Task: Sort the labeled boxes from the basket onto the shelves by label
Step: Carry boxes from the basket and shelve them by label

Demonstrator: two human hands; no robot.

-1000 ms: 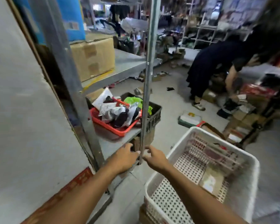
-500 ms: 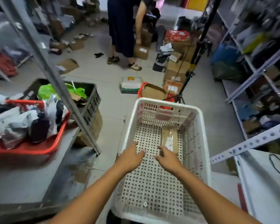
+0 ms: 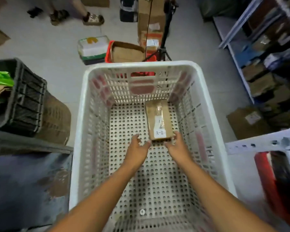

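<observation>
The last box (image 3: 159, 121), labelled A-2, lies flat on the basket (image 3: 84, 114) floor, its long axis pointing away from me. My right hand (image 3: 176, 144) touches its near corner, fingers loose; my left hand (image 3: 138, 146) hovers unclenched just beside it.

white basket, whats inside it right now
One brown cardboard box labelled A-2 lies on the white basket floor near the far wall, both hands at its near end. What lies under it is hidden.
</observation>
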